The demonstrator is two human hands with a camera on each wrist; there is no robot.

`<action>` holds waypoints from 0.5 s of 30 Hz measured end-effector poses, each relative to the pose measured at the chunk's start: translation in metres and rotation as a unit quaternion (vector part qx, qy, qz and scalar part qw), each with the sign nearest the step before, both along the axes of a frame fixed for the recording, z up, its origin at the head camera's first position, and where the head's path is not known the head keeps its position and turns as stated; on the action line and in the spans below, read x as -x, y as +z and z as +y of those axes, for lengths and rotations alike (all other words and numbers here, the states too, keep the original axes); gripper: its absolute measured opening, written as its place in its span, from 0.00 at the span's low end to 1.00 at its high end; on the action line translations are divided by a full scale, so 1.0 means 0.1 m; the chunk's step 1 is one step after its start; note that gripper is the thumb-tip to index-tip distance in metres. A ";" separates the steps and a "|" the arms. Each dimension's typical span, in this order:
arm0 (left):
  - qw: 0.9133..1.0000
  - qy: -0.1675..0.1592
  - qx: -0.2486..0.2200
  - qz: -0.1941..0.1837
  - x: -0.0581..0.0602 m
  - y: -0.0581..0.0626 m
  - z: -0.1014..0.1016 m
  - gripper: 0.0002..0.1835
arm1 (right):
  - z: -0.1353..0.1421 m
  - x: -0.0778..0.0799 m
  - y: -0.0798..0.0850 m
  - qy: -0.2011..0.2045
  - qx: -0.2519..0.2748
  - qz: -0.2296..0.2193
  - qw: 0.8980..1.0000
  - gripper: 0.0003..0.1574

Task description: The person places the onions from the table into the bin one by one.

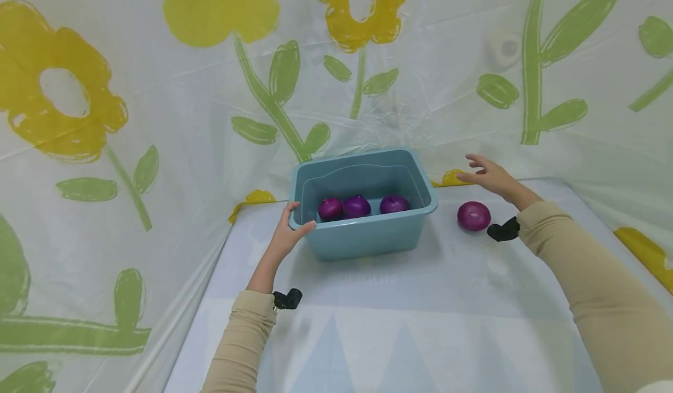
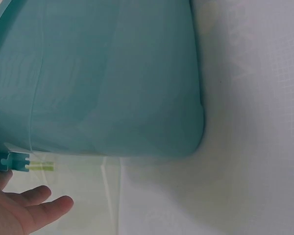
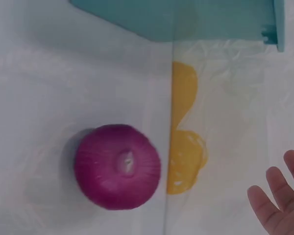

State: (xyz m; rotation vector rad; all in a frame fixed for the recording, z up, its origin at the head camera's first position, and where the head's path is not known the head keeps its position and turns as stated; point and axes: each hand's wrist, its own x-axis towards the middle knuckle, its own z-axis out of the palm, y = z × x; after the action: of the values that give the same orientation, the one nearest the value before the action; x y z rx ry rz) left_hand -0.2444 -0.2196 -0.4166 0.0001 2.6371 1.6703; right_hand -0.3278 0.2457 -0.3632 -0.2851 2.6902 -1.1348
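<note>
My left hand (image 1: 286, 232) is at the near left corner of a blue-green plastic bin (image 1: 368, 238), its thumb along the front rim and its fingers by the left side. In the left wrist view its fingers (image 2: 49, 209) look extended, with one touching the rim. Three red onions (image 1: 357, 206) lie inside the bin. Another red onion (image 1: 474, 216) rests on the table, right of the bin. Beyond that onion, my right hand (image 1: 491, 177) is raised with spread fingers and holds nothing. The right wrist view shows the loose onion (image 3: 117, 166) apart from the fingers.
A pale cloth with faint blue triangles covers the table (image 1: 399, 323). Behind and to the left hangs a white curtain (image 1: 173, 107) printed with yellow flowers, close to the bin's back. Black straps sit on both wrists.
</note>
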 end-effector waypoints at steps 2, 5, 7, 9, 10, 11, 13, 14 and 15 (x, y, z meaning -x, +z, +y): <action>1.000 0.000 -0.001 0.000 0.00 0.00 0.00 0.39 | 0.05 -0.01 -0.07 -0.002 0.004 -0.004 1.000 0.54; 1.000 0.002 0.000 -0.001 0.01 0.00 0.01 0.40 | 0.10 -0.03 -0.16 -0.003 0.007 -0.011 1.000 0.54; 1.000 0.002 0.001 -0.002 0.01 0.00 0.01 0.40 | 0.13 -0.04 -0.21 -0.004 0.004 -0.019 1.000 0.55; 1.000 0.001 0.002 -0.003 0.01 0.00 0.00 0.39 | 0.15 -0.05 -0.26 -0.007 0.000 -0.027 1.000 0.56; 1.000 0.001 0.002 -0.003 0.01 -0.01 0.00 0.39 | 0.16 -0.05 -0.28 -0.009 -0.002 -0.031 0.999 0.57; 1.000 0.000 0.001 -0.002 0.01 -0.01 0.00 0.39 | 0.17 -0.06 -0.31 -0.010 -0.004 -0.034 0.999 0.57; 1.000 -0.001 0.000 0.000 0.01 -0.01 0.00 0.39 | 0.19 -0.07 -0.36 -0.012 -0.007 -0.039 0.999 0.57; 1.000 -0.001 0.000 0.000 0.01 -0.01 0.00 0.39 | 0.21 -0.07 -0.39 -0.012 -0.009 -0.040 0.999 0.57; 1.000 -0.002 0.000 0.002 0.01 -0.01 -0.01 0.39 | 0.21 -0.07 -0.42 -0.013 -0.009 -0.039 0.999 0.57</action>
State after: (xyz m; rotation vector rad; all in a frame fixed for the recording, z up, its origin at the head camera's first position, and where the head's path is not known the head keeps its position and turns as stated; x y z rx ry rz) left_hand -0.2452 -0.2201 -0.4176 0.0076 2.6376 1.6711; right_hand -0.3207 0.2672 -0.4054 -0.1999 2.6404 -1.1055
